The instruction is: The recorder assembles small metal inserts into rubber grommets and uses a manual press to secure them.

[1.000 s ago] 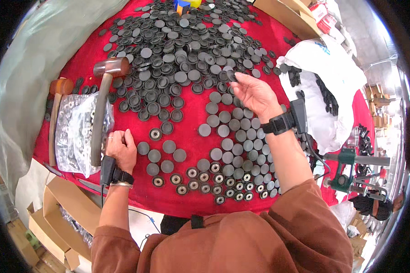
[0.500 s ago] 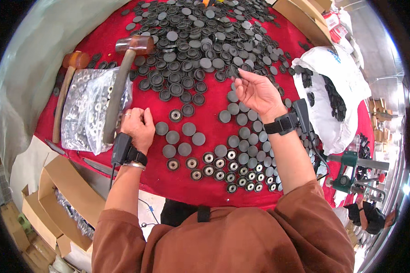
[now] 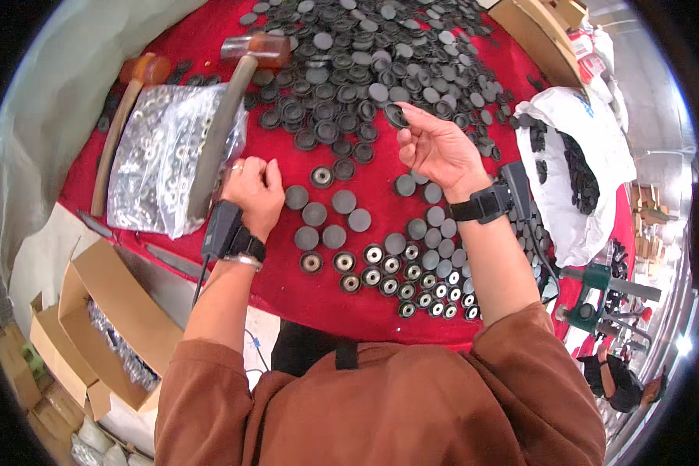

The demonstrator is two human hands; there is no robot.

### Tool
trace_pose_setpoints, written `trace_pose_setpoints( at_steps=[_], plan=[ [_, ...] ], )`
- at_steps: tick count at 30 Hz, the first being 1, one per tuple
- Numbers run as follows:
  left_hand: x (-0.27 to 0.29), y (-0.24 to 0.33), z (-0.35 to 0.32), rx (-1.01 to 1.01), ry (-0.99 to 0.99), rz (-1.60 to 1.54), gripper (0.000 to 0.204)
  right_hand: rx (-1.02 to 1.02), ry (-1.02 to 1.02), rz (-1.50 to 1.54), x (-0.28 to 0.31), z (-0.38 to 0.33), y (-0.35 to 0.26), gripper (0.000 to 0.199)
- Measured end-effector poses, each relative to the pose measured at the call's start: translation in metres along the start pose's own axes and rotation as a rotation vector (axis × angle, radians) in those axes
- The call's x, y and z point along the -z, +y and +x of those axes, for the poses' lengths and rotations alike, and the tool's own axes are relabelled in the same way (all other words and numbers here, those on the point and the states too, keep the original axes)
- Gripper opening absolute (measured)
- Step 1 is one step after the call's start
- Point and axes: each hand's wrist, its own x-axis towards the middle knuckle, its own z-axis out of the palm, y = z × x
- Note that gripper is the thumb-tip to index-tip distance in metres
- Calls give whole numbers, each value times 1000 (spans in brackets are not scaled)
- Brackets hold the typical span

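Observation:
My right hand point(image 3: 444, 155) pinches a black round cap point(image 3: 397, 116) between thumb and fingertips, its hollow side showing, above the near edge of a heap of similar caps point(image 3: 326, 109). My left hand point(image 3: 255, 193) is closed, fingers curled under, beside a clear plastic bag of metal rings point(image 3: 159, 159); whatever it may hold is hidden. A mallet point(image 3: 224, 128) with an amber head lies across that bag. Between my hands, smooth-topped caps point(image 3: 314, 214) sit face down or up in loose groups. Nearer me are caps with metal rings in their centres point(image 3: 373, 255).
A second mallet point(image 3: 116, 144) lies left of the bag. At right stand a white sack of black parts point(image 3: 610, 163) and a green clamp-like tool point(image 3: 596, 299). An open cardboard box point(image 3: 124, 311) is at lower left. A cardboard box point(image 3: 540, 39) stands far right.
My right hand has drawn the cap slightly left and toward me over the cloth. My left hand stays beside the bag. The whole view has shifted a little.

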Motion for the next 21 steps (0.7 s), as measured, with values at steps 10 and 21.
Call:
trace_pose_setpoints(
  at_steps=[10,21],
  plan=[
    [-3,-3,-2,60,-18,-23,21,1029,41,-1613,-23,11,103,17],
    [-2,-4,-3,85,-23,-64,22,1259,-151,-2126,-16,8,120,33]
  ],
)
